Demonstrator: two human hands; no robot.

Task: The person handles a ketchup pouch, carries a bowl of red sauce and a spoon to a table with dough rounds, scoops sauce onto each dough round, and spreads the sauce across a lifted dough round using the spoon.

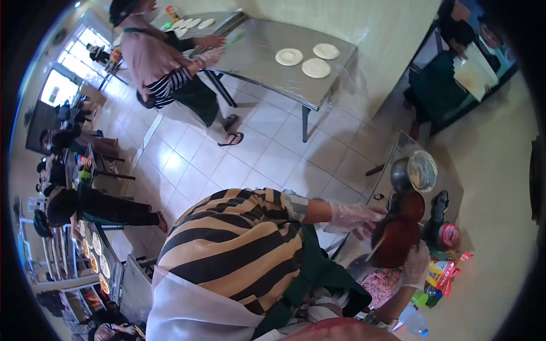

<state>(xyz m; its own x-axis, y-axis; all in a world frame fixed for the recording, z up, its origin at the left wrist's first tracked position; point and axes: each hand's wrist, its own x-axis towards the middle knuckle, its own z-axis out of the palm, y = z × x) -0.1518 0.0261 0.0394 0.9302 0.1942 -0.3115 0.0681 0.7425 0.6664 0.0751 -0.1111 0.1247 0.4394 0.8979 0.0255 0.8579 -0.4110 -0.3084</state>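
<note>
A dark reddish-brown bowl (pixel 396 243) is tilted between my two gloved hands, above a tray of pink minced filling (pixel 382 287). My right hand (pixel 418 267), in a clear plastic glove, grips its lower edge. On the opposite side, my left hand (pixel 355 219) is gloved too, its bent fingers against the rim; part of them is blurred. A thin light stick (pixel 377 246) crosses the near side of the bowl, and its ends are hard to follow. Just beyond stands another reddish-brown bowl (pixel 410 204).
On my table (pixel 446 177) are a metal bowl of pale cream (pixel 421 170), a red-lidded jar (pixel 449 234), packets (pixel 443 275) and a bottle (pixel 417 325). Flat dough rounds (pixel 316 68) lie on another table (pixel 256 51), beside a person (pixel 170 74). Other people work at the left.
</note>
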